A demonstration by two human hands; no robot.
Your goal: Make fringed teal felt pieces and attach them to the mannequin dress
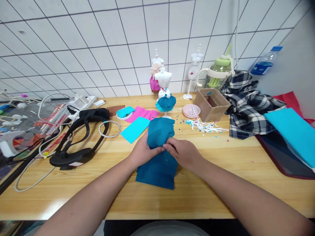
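A dark teal sheet [157, 170], crepe paper or thin cloth by its look, is gathered across its middle between my two hands. My left hand [144, 149] grips its left side, thumb pressed to the gather. From the right, my right hand [182, 152] pinches the same fold with thumb and fingertips. The upper part flares above my fingers and the lower part hangs over the table. Just behind it stands a small white dress form [163, 80] with a teal ruffled skirt [166, 103]. A bright turquoise paper piece [135, 129] lies left of my hands.
Behind stand a second dressed form [155, 83] and a bare one [196, 67]. To the right are a pink dish [191, 111], paper scraps [204, 126], a cardboard box [211, 106], a green-lidded jug [218, 73] and plaid cloth [251, 101]. A black headset [81, 154] lies left.
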